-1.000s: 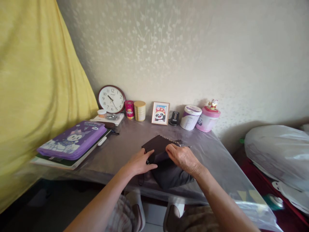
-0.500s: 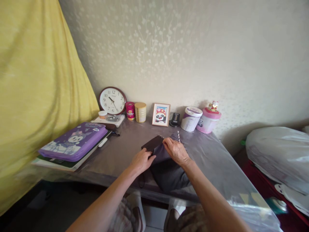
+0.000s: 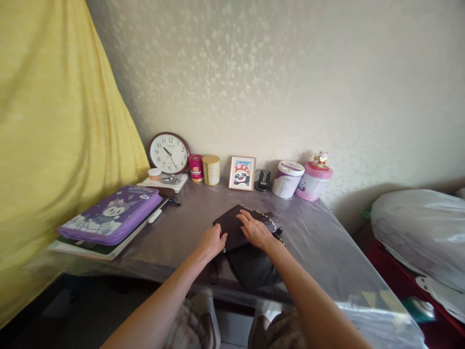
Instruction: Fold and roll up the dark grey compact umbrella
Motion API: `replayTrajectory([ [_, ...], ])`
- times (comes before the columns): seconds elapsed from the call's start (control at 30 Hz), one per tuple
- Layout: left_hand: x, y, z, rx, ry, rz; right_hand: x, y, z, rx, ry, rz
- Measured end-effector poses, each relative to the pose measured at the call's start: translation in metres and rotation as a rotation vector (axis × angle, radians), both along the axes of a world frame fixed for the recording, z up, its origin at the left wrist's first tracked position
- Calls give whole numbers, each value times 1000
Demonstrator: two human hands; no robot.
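Note:
A dark folded cloth (image 3: 250,264) lies on the table (image 3: 181,228) near its front edge, with a dark brown flap with a striped edge (image 3: 230,223) on top. My left hand (image 3: 212,240) rests at the flap's left side, fingers curled against the cloth. My right hand (image 3: 256,230) lies flat on top of the flap, fingers stretched out and pressing it down.
A purple cartoon pencil case (image 3: 112,213) lies on books at the left. Along the wall stand a clock (image 3: 169,152), two small tins (image 3: 203,168), a framed panda picture (image 3: 241,173), a white jar (image 3: 288,179) and a pink jar (image 3: 313,181). A yellow curtain (image 3: 54,121) hangs left; a plastic-wrapped bundle (image 3: 417,228) sits right.
My right hand had lifted and pulled the cloth's upper edge; now it lies flat on the folded flap. My left hand stayed at the cloth's left side.

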State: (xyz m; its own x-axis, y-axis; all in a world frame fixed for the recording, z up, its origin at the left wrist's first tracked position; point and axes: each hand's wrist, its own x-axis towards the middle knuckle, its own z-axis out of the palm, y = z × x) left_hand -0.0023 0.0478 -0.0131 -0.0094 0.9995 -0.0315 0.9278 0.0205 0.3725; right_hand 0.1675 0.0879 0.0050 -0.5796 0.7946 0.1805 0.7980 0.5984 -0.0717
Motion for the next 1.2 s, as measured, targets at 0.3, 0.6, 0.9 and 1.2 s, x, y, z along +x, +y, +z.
replayTrajectory([
  [0.3,-3,-16,0,-31,-32,-152,6,-3,-2,-2,-106,27],
  [0.6,-5,-10,1,-44,-184,-209,40,7,9,17,82,-89],
  [0.9,-3,-10,4,-102,-434,-185,69,-4,29,24,281,-26],
  [1.2,-3,-4,3,-181,-564,-139,65,-70,38,-257,32,182],
])
